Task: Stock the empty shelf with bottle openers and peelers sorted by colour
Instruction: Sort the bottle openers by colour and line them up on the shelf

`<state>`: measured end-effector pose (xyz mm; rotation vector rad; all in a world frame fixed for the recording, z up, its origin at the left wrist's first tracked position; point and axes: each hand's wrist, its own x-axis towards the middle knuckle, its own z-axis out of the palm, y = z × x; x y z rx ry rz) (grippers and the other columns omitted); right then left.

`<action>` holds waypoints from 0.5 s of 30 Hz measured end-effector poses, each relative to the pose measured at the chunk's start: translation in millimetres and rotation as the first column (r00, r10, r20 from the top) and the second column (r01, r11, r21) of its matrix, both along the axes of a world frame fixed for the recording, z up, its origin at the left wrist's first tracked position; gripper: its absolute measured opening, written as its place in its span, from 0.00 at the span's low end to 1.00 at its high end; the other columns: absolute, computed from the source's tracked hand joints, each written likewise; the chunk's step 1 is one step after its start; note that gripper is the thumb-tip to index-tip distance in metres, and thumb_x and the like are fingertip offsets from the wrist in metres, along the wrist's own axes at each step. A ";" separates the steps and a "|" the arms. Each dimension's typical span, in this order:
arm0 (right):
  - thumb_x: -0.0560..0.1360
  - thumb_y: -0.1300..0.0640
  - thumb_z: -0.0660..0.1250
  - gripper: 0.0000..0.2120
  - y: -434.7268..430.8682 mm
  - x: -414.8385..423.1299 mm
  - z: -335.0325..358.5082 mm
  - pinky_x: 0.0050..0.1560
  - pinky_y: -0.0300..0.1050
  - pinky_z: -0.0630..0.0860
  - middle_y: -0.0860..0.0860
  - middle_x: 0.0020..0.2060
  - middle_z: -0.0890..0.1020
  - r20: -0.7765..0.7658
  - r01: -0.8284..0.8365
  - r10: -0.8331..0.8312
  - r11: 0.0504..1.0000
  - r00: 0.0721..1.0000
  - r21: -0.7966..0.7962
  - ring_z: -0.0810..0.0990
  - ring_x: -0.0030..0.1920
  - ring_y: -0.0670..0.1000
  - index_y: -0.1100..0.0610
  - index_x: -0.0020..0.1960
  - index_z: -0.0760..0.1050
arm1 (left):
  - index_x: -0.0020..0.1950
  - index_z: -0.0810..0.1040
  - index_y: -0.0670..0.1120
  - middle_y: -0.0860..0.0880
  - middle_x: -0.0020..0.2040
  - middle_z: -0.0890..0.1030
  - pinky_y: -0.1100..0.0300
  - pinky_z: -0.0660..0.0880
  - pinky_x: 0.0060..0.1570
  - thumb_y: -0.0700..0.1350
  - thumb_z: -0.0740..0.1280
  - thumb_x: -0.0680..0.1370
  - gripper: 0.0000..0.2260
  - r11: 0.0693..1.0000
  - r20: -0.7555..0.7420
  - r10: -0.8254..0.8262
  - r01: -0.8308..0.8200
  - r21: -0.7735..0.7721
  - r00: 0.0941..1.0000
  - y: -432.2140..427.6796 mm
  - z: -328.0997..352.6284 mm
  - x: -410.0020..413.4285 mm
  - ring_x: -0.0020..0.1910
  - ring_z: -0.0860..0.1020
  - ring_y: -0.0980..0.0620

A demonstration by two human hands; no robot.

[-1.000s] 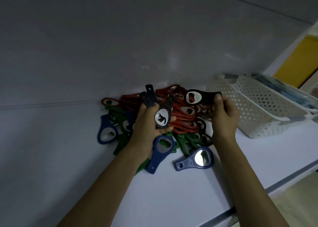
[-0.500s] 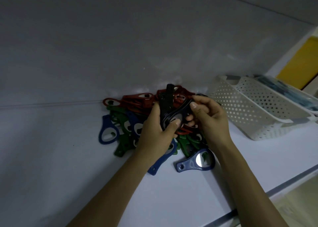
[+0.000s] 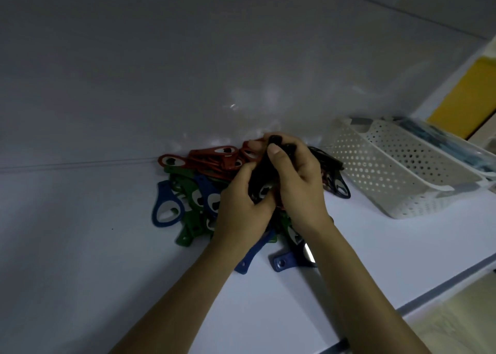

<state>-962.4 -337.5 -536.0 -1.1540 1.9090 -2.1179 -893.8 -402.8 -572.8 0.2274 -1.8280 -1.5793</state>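
Observation:
A heap of bottle openers lies on the white shelf [image 3: 80,246] against the back wall: red ones [image 3: 212,157] at the back, green ones [image 3: 188,184] and blue ones [image 3: 166,206] in front. My left hand [image 3: 241,211] and my right hand [image 3: 298,182] are pressed together over the heap, both closed around a small stack of black bottle openers [image 3: 261,182]. More black openers [image 3: 332,176] lie to the right of my hands. Two blue handles [image 3: 284,261] stick out below my wrists.
A white perforated plastic basket [image 3: 397,171] stands on the shelf to the right, with a second container behind it holding bluish items [image 3: 440,144]. The shelf's front edge [image 3: 429,292] runs diagonally at lower right. A yellow panel [image 3: 472,98] shows at far right.
My right hand brought a black opener from the right side of the heap to the ones in my left hand. Both hands now close together around the stack.

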 end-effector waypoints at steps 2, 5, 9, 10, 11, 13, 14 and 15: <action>0.80 0.64 0.59 0.08 1.4 -1.0 1.6 0.50 0.35 0.77 0.47 0.45 0.85 0.082 -0.037 0.039 0.999 0.996 -0.025 0.83 0.51 0.47 0.62 0.56 0.75 | 0.54 0.73 0.63 0.67 0.46 0.80 0.75 0.73 0.42 0.41 0.68 0.75 0.17 0.999 0.002 -0.005 0.004 0.045 1.000 -2.4 2.1 -0.7 0.47 0.78 0.68; 0.80 0.63 0.58 0.09 4.1 -3.6 4.6 0.55 0.46 0.78 0.56 0.49 0.84 0.202 -0.108 0.120 0.992 0.972 -0.068 0.82 0.54 0.54 0.65 0.57 0.73 | 0.53 0.74 0.62 0.59 0.44 0.81 0.68 0.78 0.38 0.43 0.68 0.76 0.13 0.993 0.006 -0.037 0.036 0.111 0.999 -3.4 3.4 -3.0 0.43 0.81 0.62; 0.79 0.50 0.59 0.13 13.1 -17.9 11.5 0.53 0.40 0.78 0.49 0.47 0.84 0.045 -0.067 0.063 0.993 0.997 0.094 0.82 0.51 0.48 0.56 0.54 0.78 | 0.48 0.75 0.60 0.55 0.36 0.82 0.69 0.75 0.30 0.45 0.66 0.78 0.07 0.991 0.011 -0.050 0.048 0.122 0.999 -2.5 2.0 -3.2 0.33 0.80 0.59; 0.79 0.48 0.59 0.13 17.7 -28.0 11.9 0.50 0.39 0.78 0.47 0.46 0.84 -0.057 0.088 -0.080 0.984 0.995 0.156 0.82 0.49 0.46 0.53 0.53 0.78 | 0.46 0.76 0.58 0.52 0.36 0.82 0.67 0.75 0.29 0.46 0.66 0.78 0.05 0.990 0.013 -0.048 0.046 0.130 0.999 -2.3 1.0 -3.4 0.30 0.79 0.58; 0.79 0.48 0.60 0.12 24.0 -40.8 10.4 0.50 0.42 0.78 0.47 0.46 0.84 -0.151 0.284 -0.257 0.936 0.955 0.208 0.82 0.49 0.46 0.52 0.53 0.78 | 0.46 0.76 0.57 0.50 0.36 0.81 0.65 0.76 0.29 0.47 0.66 0.77 0.04 0.989 0.014 -0.042 0.040 0.142 0.999 -2.5 -0.2 -4.0 0.28 0.79 0.57; 0.79 0.51 0.61 0.13 43.0 -68.4 0.5 0.53 0.52 0.77 0.53 0.50 0.83 -0.370 0.634 -0.519 0.685 0.771 0.361 0.81 0.51 0.54 0.57 0.58 0.77 | 0.44 0.76 0.55 0.47 0.37 0.81 0.64 0.75 0.28 0.46 0.66 0.77 0.04 0.986 0.013 -0.033 0.030 0.165 0.999 -2.7 -2.2 -5.0 0.27 0.77 0.57; 0.78 0.53 0.62 0.14 52.7 -79.3 -7.4 0.53 0.53 0.75 0.57 0.52 0.82 -0.448 0.705 -0.544 0.535 0.709 0.466 0.80 0.52 0.58 0.58 0.60 0.75 | 0.44 0.76 0.55 0.48 0.38 0.81 0.65 0.75 0.27 0.46 0.66 0.77 0.04 0.986 0.015 -0.026 0.024 0.167 1.000 -3.0 -2.8 -5.4 0.27 0.77 0.57; 0.77 0.55 0.62 0.14 61.0 -87.5 -16.4 0.52 0.52 0.74 0.60 0.52 0.81 -0.471 0.701 -0.528 0.429 0.707 0.570 0.79 0.52 0.61 0.59 0.60 0.75 | 0.43 0.76 0.55 0.49 0.37 0.81 0.65 0.73 0.27 0.46 0.67 0.77 0.04 0.987 0.019 -0.018 0.015 0.160 1.000 -3.2 -3.4 -5.8 0.26 0.77 0.58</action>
